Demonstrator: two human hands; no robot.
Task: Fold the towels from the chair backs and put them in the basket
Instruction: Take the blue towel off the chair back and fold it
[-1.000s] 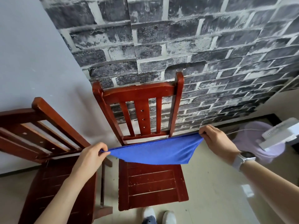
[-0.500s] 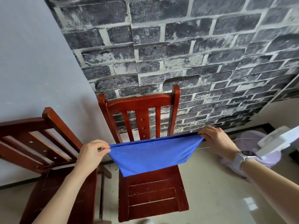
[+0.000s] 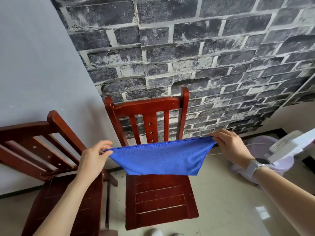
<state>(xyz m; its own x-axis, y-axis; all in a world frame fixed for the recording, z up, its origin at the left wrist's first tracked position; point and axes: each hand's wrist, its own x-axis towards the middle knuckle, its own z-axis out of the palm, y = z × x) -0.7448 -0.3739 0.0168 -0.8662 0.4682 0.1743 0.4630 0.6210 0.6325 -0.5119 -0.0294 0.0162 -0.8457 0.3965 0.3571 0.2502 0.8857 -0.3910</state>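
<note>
A pale glossy tile floor (image 3: 226,210) meets a grey painted wall (image 3: 34,65) and a dark faux-brick wall (image 3: 204,57). The blue towel (image 3: 160,158) hangs stretched in the air over the seat of the red wooden chair (image 3: 158,198), folded so its lower edge sags shorter than its taut top edge. The left hand (image 3: 94,159) pinches the corner at 9 o'clock; the right hand (image 3: 231,147), with a white watch (image 3: 254,166) on its wrist, pinches the corner at 3 o'clock. A second chair (image 3: 42,142) stands at 9 o'clock, a white fan (image 3: 279,149) at 3 o'clock.
</note>
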